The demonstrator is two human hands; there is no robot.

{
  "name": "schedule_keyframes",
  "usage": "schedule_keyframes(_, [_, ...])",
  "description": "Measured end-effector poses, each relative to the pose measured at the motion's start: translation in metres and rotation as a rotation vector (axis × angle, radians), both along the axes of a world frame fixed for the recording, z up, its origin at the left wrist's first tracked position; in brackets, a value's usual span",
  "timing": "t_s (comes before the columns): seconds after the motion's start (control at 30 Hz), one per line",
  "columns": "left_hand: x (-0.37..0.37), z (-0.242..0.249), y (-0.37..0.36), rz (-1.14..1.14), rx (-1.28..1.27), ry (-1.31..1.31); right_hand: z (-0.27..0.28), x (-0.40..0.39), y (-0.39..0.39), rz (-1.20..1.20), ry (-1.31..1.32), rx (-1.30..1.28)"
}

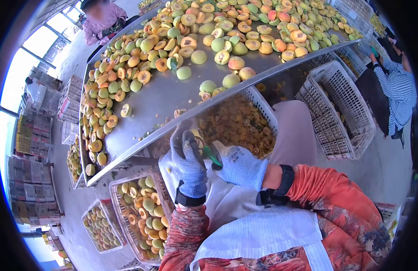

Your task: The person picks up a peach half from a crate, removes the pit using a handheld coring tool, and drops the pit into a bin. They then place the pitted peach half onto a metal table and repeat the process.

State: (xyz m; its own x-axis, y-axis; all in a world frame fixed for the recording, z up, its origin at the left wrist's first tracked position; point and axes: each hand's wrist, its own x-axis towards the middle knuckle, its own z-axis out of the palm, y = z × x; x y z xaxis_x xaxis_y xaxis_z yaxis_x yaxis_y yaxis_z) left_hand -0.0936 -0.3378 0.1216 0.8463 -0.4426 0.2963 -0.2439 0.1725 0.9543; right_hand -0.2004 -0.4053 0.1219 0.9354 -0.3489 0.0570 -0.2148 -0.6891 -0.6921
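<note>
Both my hands wear blue-grey gloves and meet just below the metal table's near edge. My left hand (188, 160) has its fingers closed around a pale yellow-green fruit piece (197, 137), mostly covered by the fingers. In my right hand (239, 166) is a green-handled tool (212, 156), its working end close to the fruit. Under my hands and the table edge, a white crate (267, 118) holds many small yellow-brown fruit pieces (236, 122). Halved and whole fruits (199, 57) lie on the metal table (159, 97) ahead.
A crate of fruit halves (145, 212) stands at my lower left, with another crate (100, 226) beside it. White crates (338, 108) are at the right. One person (103, 22) sits across the table; another (396, 90) is at the far right. Stacked crates (32, 180) line the left.
</note>
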Motion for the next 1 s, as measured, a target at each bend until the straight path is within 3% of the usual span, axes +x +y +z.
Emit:
schedule_keyframes(0.03, [0.002,0.007,0.007,-0.032,0.169,0.012,-0.004,0.004,-0.011,0.008,0.029,-0.123])
schedule_keyframes(0.07, [0.022,-0.022,0.006,-0.082,0.254,-0.139,0.001,0.006,-0.023,0.044,0.028,-0.305])
schedule_keyframes(0.13, [0.025,-0.013,0.0,-0.3,-0.153,0.54,0.002,0.01,-0.032,-0.096,-0.042,-0.332])
schedule_keyframes(0.17, [0.031,-0.006,0.003,-0.477,-0.504,1.018,0.003,0.01,-0.032,-0.085,-0.045,-0.335])
schedule_keyframes(0.43, [0.028,-0.001,-0.002,-0.45,-0.45,0.762,-0.005,0.009,-0.019,-0.077,-0.068,-0.338])
schedule_keyframes(0.63, [0.021,0.013,-0.003,-0.39,-0.51,0.921,-0.008,0.006,-0.019,-0.071,-0.131,-0.413])
schedule_keyframes(0.83, [0.021,0.011,-0.001,-0.534,-0.611,1.027,0.0,0.007,-0.016,-0.1,-0.093,-0.364])
schedule_keyframes(0.9, [0.014,0.002,-0.003,-0.131,-0.003,0.052,0.006,0.005,-0.011,-0.056,-0.054,-0.345])
schedule_keyframes(1.0, [0.008,0.02,0.004,-0.131,-0.133,0.292,0.012,0.001,0.002,-0.002,-0.004,-0.22])
